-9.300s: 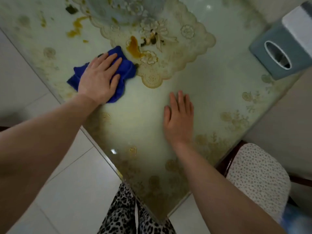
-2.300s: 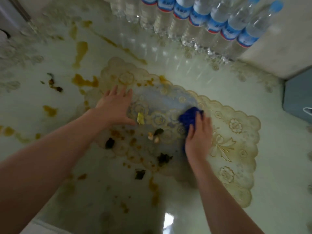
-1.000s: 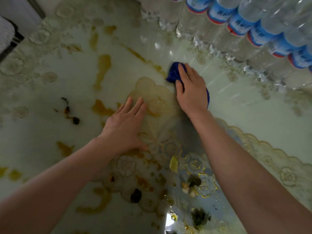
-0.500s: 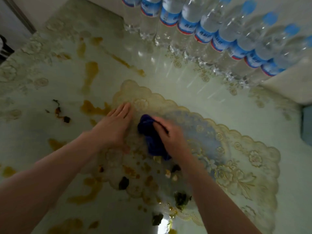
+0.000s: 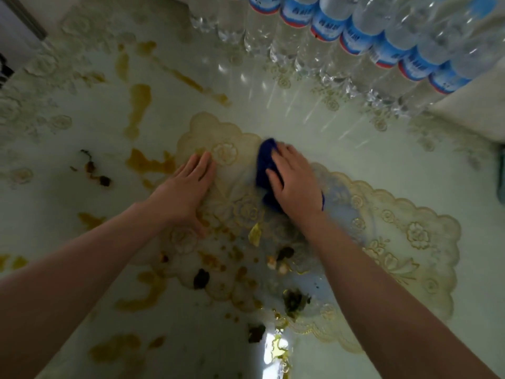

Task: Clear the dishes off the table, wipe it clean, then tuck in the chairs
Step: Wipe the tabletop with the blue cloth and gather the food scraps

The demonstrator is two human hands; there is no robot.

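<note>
**One cloth, two hands on a stained table**

One blue cloth [image 5: 264, 170] lies bunched under the right hand [image 5: 296, 181], which presses it flat-palmed onto the far-left end of the mat [image 5: 410, 236], fingers together and laid over the cloth rather than pinching it. Blue shows past the fingertips, along the thumb side and at the heel of the hand. Just left of that grip, apart from the cloth, the left hand [image 5: 183, 195] rests palm down on the same mat, fingers straight and close together, holding nothing.

There is one mat, cream with gold flower lace, reaching from the hands to the right and nearer side. Between the two forearms, on the near side of the cloth, sit several food scraps [image 5: 284, 258]; the dark and yellow bits run together, so I cannot count them exactly. Brown sauce smears [image 5: 139, 105] streak the table [image 5: 341, 149] left of the left hand and beyond it.

Beyond the cloth stands a row of water bottles [image 5: 328, 26], at least eight, clear with blue labels; the row runs out of view.
</note>
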